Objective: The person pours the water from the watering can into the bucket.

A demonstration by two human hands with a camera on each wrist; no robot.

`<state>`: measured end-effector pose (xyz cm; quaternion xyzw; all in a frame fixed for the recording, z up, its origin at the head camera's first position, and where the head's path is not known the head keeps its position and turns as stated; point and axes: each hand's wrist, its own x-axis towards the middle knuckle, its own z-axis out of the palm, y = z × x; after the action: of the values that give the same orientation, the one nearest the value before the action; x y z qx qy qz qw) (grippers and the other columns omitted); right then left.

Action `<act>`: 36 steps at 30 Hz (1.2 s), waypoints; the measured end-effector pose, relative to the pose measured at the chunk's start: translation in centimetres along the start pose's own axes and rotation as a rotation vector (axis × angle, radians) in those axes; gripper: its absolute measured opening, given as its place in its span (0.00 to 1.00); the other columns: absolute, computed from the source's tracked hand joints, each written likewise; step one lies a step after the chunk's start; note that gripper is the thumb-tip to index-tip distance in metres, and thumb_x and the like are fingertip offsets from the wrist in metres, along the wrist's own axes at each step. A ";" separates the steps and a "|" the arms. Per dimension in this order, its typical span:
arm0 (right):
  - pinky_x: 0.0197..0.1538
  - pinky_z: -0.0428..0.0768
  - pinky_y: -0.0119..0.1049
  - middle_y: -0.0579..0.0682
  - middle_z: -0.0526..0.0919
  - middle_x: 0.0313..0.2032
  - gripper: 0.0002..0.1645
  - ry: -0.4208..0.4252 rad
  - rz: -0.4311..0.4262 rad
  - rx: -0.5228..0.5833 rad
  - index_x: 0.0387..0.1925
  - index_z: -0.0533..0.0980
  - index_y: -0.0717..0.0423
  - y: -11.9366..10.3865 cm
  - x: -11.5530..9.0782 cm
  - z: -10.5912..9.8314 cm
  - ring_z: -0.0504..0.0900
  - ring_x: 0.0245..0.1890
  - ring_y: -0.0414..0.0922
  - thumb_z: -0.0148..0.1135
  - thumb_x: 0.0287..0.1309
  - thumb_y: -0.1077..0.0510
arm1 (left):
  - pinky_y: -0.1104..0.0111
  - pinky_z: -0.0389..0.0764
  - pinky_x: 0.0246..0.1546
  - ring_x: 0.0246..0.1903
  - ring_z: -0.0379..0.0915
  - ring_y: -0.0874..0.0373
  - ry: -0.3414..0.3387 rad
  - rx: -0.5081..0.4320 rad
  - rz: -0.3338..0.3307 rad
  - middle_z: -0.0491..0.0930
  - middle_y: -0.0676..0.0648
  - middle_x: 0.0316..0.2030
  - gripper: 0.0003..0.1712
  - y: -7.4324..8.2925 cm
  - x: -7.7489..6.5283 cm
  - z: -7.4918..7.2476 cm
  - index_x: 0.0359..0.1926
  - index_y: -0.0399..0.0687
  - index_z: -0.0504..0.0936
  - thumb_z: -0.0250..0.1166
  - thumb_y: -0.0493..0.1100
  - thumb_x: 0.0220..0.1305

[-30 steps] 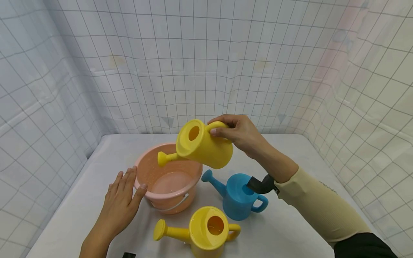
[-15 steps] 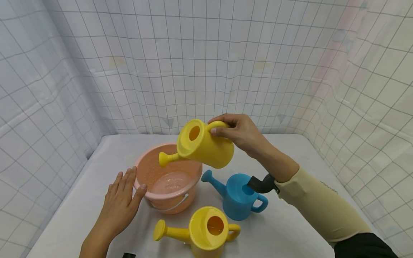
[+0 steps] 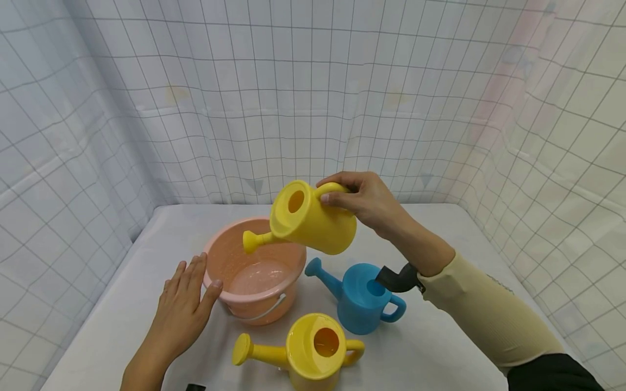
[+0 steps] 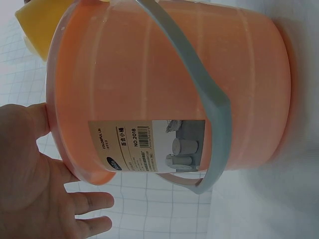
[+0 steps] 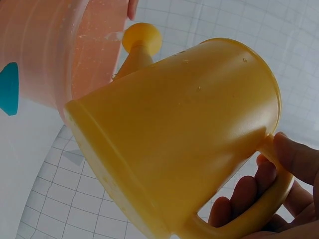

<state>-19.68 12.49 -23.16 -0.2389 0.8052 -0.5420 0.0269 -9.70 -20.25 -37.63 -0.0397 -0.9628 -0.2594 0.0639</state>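
Note:
My right hand (image 3: pixel 374 203) grips the handle of a yellow watering can (image 5: pixel 184 129) and holds it tilted above a pink bucket (image 3: pixel 286 304). Its spout (image 3: pixel 256 240) points down over the bucket's opening. In the right wrist view, thin water runs from the spout's rose (image 5: pixel 142 39) into the bucket, and drops cling to the can's side. My left hand (image 3: pixel 181 307) rests against the bucket's left rim with straight, spread fingers. The left wrist view shows the bucket's label (image 4: pixel 149 146) and its grey handle (image 4: pixel 219 112) hanging down.
A second yellow watering can (image 3: pixel 313 347) stands in front of the bucket. A blue watering can (image 3: pixel 359 307) stands to the bucket's right, below my right forearm. All are on a white tabletop (image 3: pixel 440 336), with grid-patterned curtains (image 3: pixel 313 98) around it.
The tilted yellow watering can has drifted very slightly to the right with my right hand. My left hand and the bucket stay where they were.

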 end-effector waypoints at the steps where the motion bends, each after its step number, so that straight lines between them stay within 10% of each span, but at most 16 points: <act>1: 0.46 0.83 0.38 0.51 0.85 0.42 0.15 0.001 0.000 -0.001 0.46 0.81 0.51 0.0 0.0 0.0 0.81 0.39 0.49 0.65 0.57 0.54 | 0.32 0.35 0.64 0.73 0.29 0.35 -0.001 0.000 0.000 0.44 0.32 0.73 0.40 0.0 0.0 0.0 0.75 0.50 0.37 0.40 0.61 0.72; 36: 0.45 0.82 0.37 0.51 0.84 0.42 0.15 0.001 -0.004 0.001 0.47 0.81 0.51 -0.2 0.1 -0.1 0.80 0.39 0.49 0.64 0.57 0.54 | 0.33 0.36 0.64 0.73 0.29 0.35 0.004 0.007 0.002 0.44 0.33 0.73 0.40 0.0 0.0 0.1 0.75 0.50 0.38 0.40 0.62 0.72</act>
<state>-19.73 12.46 -22.88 -0.2403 0.8046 -0.5425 0.0256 -9.73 -20.21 -37.72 -0.0398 -0.9635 -0.2562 0.0662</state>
